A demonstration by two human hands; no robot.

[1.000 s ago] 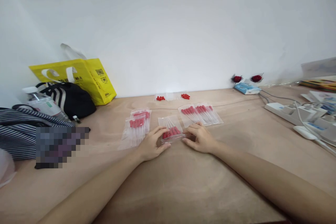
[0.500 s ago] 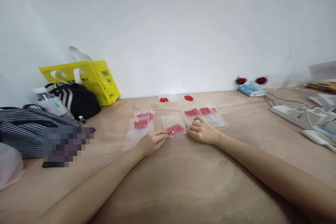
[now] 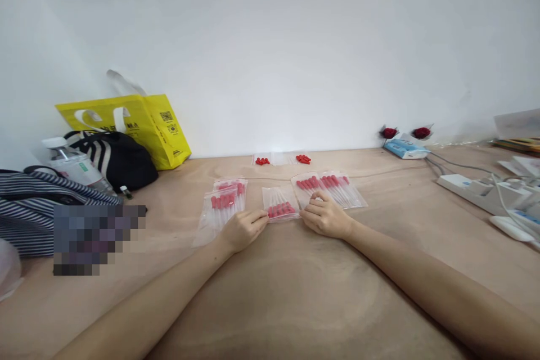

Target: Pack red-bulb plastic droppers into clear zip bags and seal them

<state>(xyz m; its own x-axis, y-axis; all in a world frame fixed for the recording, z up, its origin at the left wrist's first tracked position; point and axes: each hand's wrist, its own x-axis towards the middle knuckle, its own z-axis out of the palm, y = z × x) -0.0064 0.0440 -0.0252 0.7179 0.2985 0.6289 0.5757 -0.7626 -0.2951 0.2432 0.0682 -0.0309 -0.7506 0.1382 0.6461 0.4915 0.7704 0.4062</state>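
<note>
A small clear bag of red-capped droppers (image 3: 279, 204) lies flat on the wooden table (image 3: 295, 292) between my hands. My left hand (image 3: 242, 229) is curled, its fingertips pinching the bag's near left corner. My right hand (image 3: 325, 216) is curled too, fingers pressed on the bag's near right edge. A stack of like bags (image 3: 223, 203) lies just left of it. More bags of red-capped droppers (image 3: 329, 188) lie spread just beyond my right hand.
Two small heaps of loose red caps (image 3: 303, 158) sit by the wall. At left stand a yellow bag (image 3: 139, 124), a black striped pouch (image 3: 118, 160), a water bottle (image 3: 71, 166) and a striped bag (image 3: 37, 208). A power strip (image 3: 476, 188) with cables lies at right.
Both hands have slid the middle bag a little away from me and flattened it; my left fingers have moved from over the bag to its near left corner.
</note>
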